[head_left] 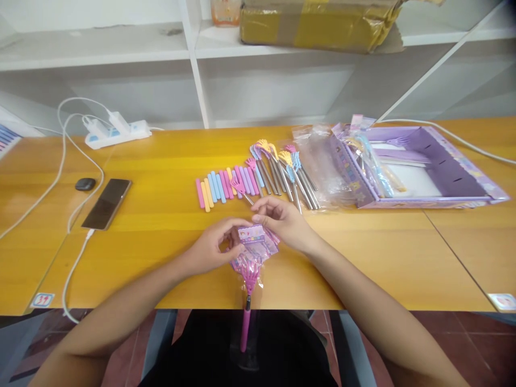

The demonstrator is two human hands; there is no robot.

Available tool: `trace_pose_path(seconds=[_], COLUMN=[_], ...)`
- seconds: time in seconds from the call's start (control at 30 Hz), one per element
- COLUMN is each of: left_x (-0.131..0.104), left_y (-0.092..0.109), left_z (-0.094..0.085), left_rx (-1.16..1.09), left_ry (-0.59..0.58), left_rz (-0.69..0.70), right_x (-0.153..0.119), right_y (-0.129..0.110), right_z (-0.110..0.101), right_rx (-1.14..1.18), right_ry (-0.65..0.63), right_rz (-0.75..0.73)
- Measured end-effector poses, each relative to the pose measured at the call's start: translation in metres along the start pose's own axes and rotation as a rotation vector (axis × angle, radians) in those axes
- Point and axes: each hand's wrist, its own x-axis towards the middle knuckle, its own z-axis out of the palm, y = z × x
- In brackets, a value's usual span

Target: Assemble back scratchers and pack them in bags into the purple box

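Observation:
A pink telescopic back scratcher with a hand-shaped head lies inside a clear plastic bag, which hangs past the table's front edge. Behind its head are several bags with printed pink-purple header cards. My left hand is closed at the left side of these bags, thumb over the plastic and fingers partly hidden. My right hand is pinched just above the cards; what sits between its fingertips is hidden. The metal rod of a loose pink scratcher head ends beside those fingertips; I cannot tell whether they touch.
Coloured handles lie in a row beyond my hands, beside metal scratcher rods. Clear bags and a purple display box are to the right. A phone, black mouse and power strip with cables are left.

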Motion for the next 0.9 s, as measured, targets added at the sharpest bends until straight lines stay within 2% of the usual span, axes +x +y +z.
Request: trace_pose_path(seconds=[0.4,0.57,0.73,0.8,0.9], left_x=[0.000,0.001,0.001,-0.001,-0.004], left_y=[-0.003,0.004,0.006,0.002,-0.007], left_z=[0.002,0.000,0.003,0.005,0.008], left_rx=[0.094,0.171,0.143,0.067,-0.056], left_ry=[0.001,-0.032,-0.058,-0.040,-0.021], left_rz=[0.034,0.044,0.093,0.056,0.012], right_x=[-0.002,-0.003,-0.005,-0.006,-0.007], right_y=[0.009,0.006,0.002,-0.001,-0.005], right_z=[0.003,0.007,0.008,0.005,-0.001], right_rx=[-0.219,-0.228,-0.216,-0.170,-0.093], right_ry=[0.062,0.154,0.233,0.188,0.032], right_rz=[-0.036,-0.104,-0.185,-0.154,-0.055])
